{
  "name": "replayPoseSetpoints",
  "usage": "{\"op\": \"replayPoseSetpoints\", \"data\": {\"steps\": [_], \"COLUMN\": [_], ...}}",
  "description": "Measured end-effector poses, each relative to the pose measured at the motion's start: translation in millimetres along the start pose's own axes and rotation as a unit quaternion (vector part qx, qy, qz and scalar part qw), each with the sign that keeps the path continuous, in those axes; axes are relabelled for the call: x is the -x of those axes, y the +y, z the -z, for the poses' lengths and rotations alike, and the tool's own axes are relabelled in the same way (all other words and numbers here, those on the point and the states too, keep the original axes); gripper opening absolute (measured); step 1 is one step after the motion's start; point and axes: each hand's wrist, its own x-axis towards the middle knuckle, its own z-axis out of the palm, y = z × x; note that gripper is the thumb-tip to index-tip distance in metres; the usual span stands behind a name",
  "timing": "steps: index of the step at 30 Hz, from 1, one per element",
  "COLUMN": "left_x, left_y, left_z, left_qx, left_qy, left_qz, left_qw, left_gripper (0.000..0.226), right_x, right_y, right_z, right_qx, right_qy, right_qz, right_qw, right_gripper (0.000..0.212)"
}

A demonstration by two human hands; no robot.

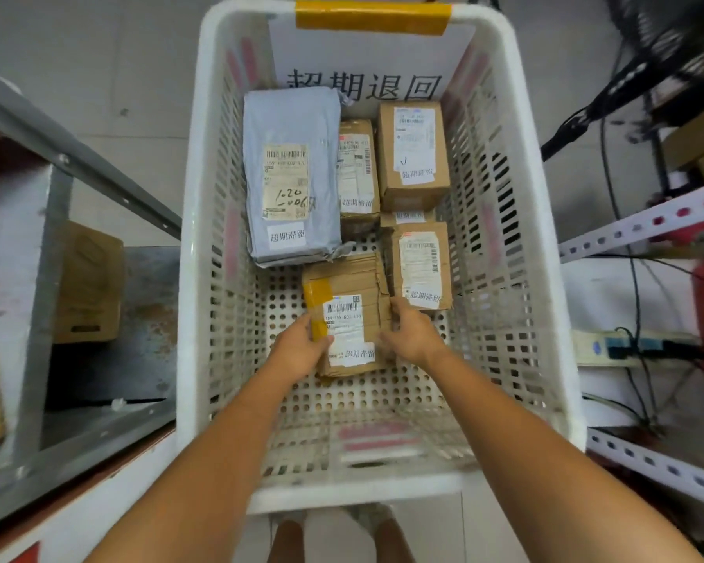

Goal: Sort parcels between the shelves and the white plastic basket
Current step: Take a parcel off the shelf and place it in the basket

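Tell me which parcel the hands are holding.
The brown parcel with yellow tape, nearest the person: left hand and right hand grip its sides; the others lie untouched.

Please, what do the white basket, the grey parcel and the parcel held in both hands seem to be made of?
White basket: moulded plastic, matte, judging by its regular slots and round holes. Grey parcel: probably a thin plastic mailer bag, smooth, wrinkled at the ends. Held parcel: brown cardboard, creased, with yellow tape and paper labels; the left hand and right hand grip its sides.
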Motion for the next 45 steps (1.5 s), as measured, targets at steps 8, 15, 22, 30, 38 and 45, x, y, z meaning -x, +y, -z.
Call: {"op": "replayPoseSetpoints", "data": {"steps": [8,15,22,30,38,45], "left_x": [83,224,377,523,659,750], "left_y": [114,232,296,338,408,437], "left_z": [65,85,39,-126,-349,-529], "left_qx": [-0.260,-0.416,-0.491,-0.552,-0.538,-0.532], "left_qy": [-0.020,-0.017,0.017,-0.066,-0.136,-0.251], "left_qz": [-0.081,-0.224,-0.332,-0.436,-0.588,-0.678], "left_qw": [0.962,0.881,0.806,0.707,0.588,0.442], "left_gripper": [0.054,0.050,0.045,0.044,0.047,0.043], "right_x": [122,292,458,676,875,1002], "right_y": [-45,-65,-32,134,298,368], "right_z": [91,158,185,219,244,212], "right_qx": [0.035,0.023,-0.005,-0.032,-0.087,-0.191], "right_qy": [0.099,0.206,0.266,0.381,0.518,0.601], "right_qz": [-0.008,-0.008,0.006,-0.087,-0.245,-0.381], "right_qw": [0.994,0.978,0.964,0.920,0.815,0.676], "right_gripper": [0.053,0.052,0.051,0.056,0.044,0.049]}}
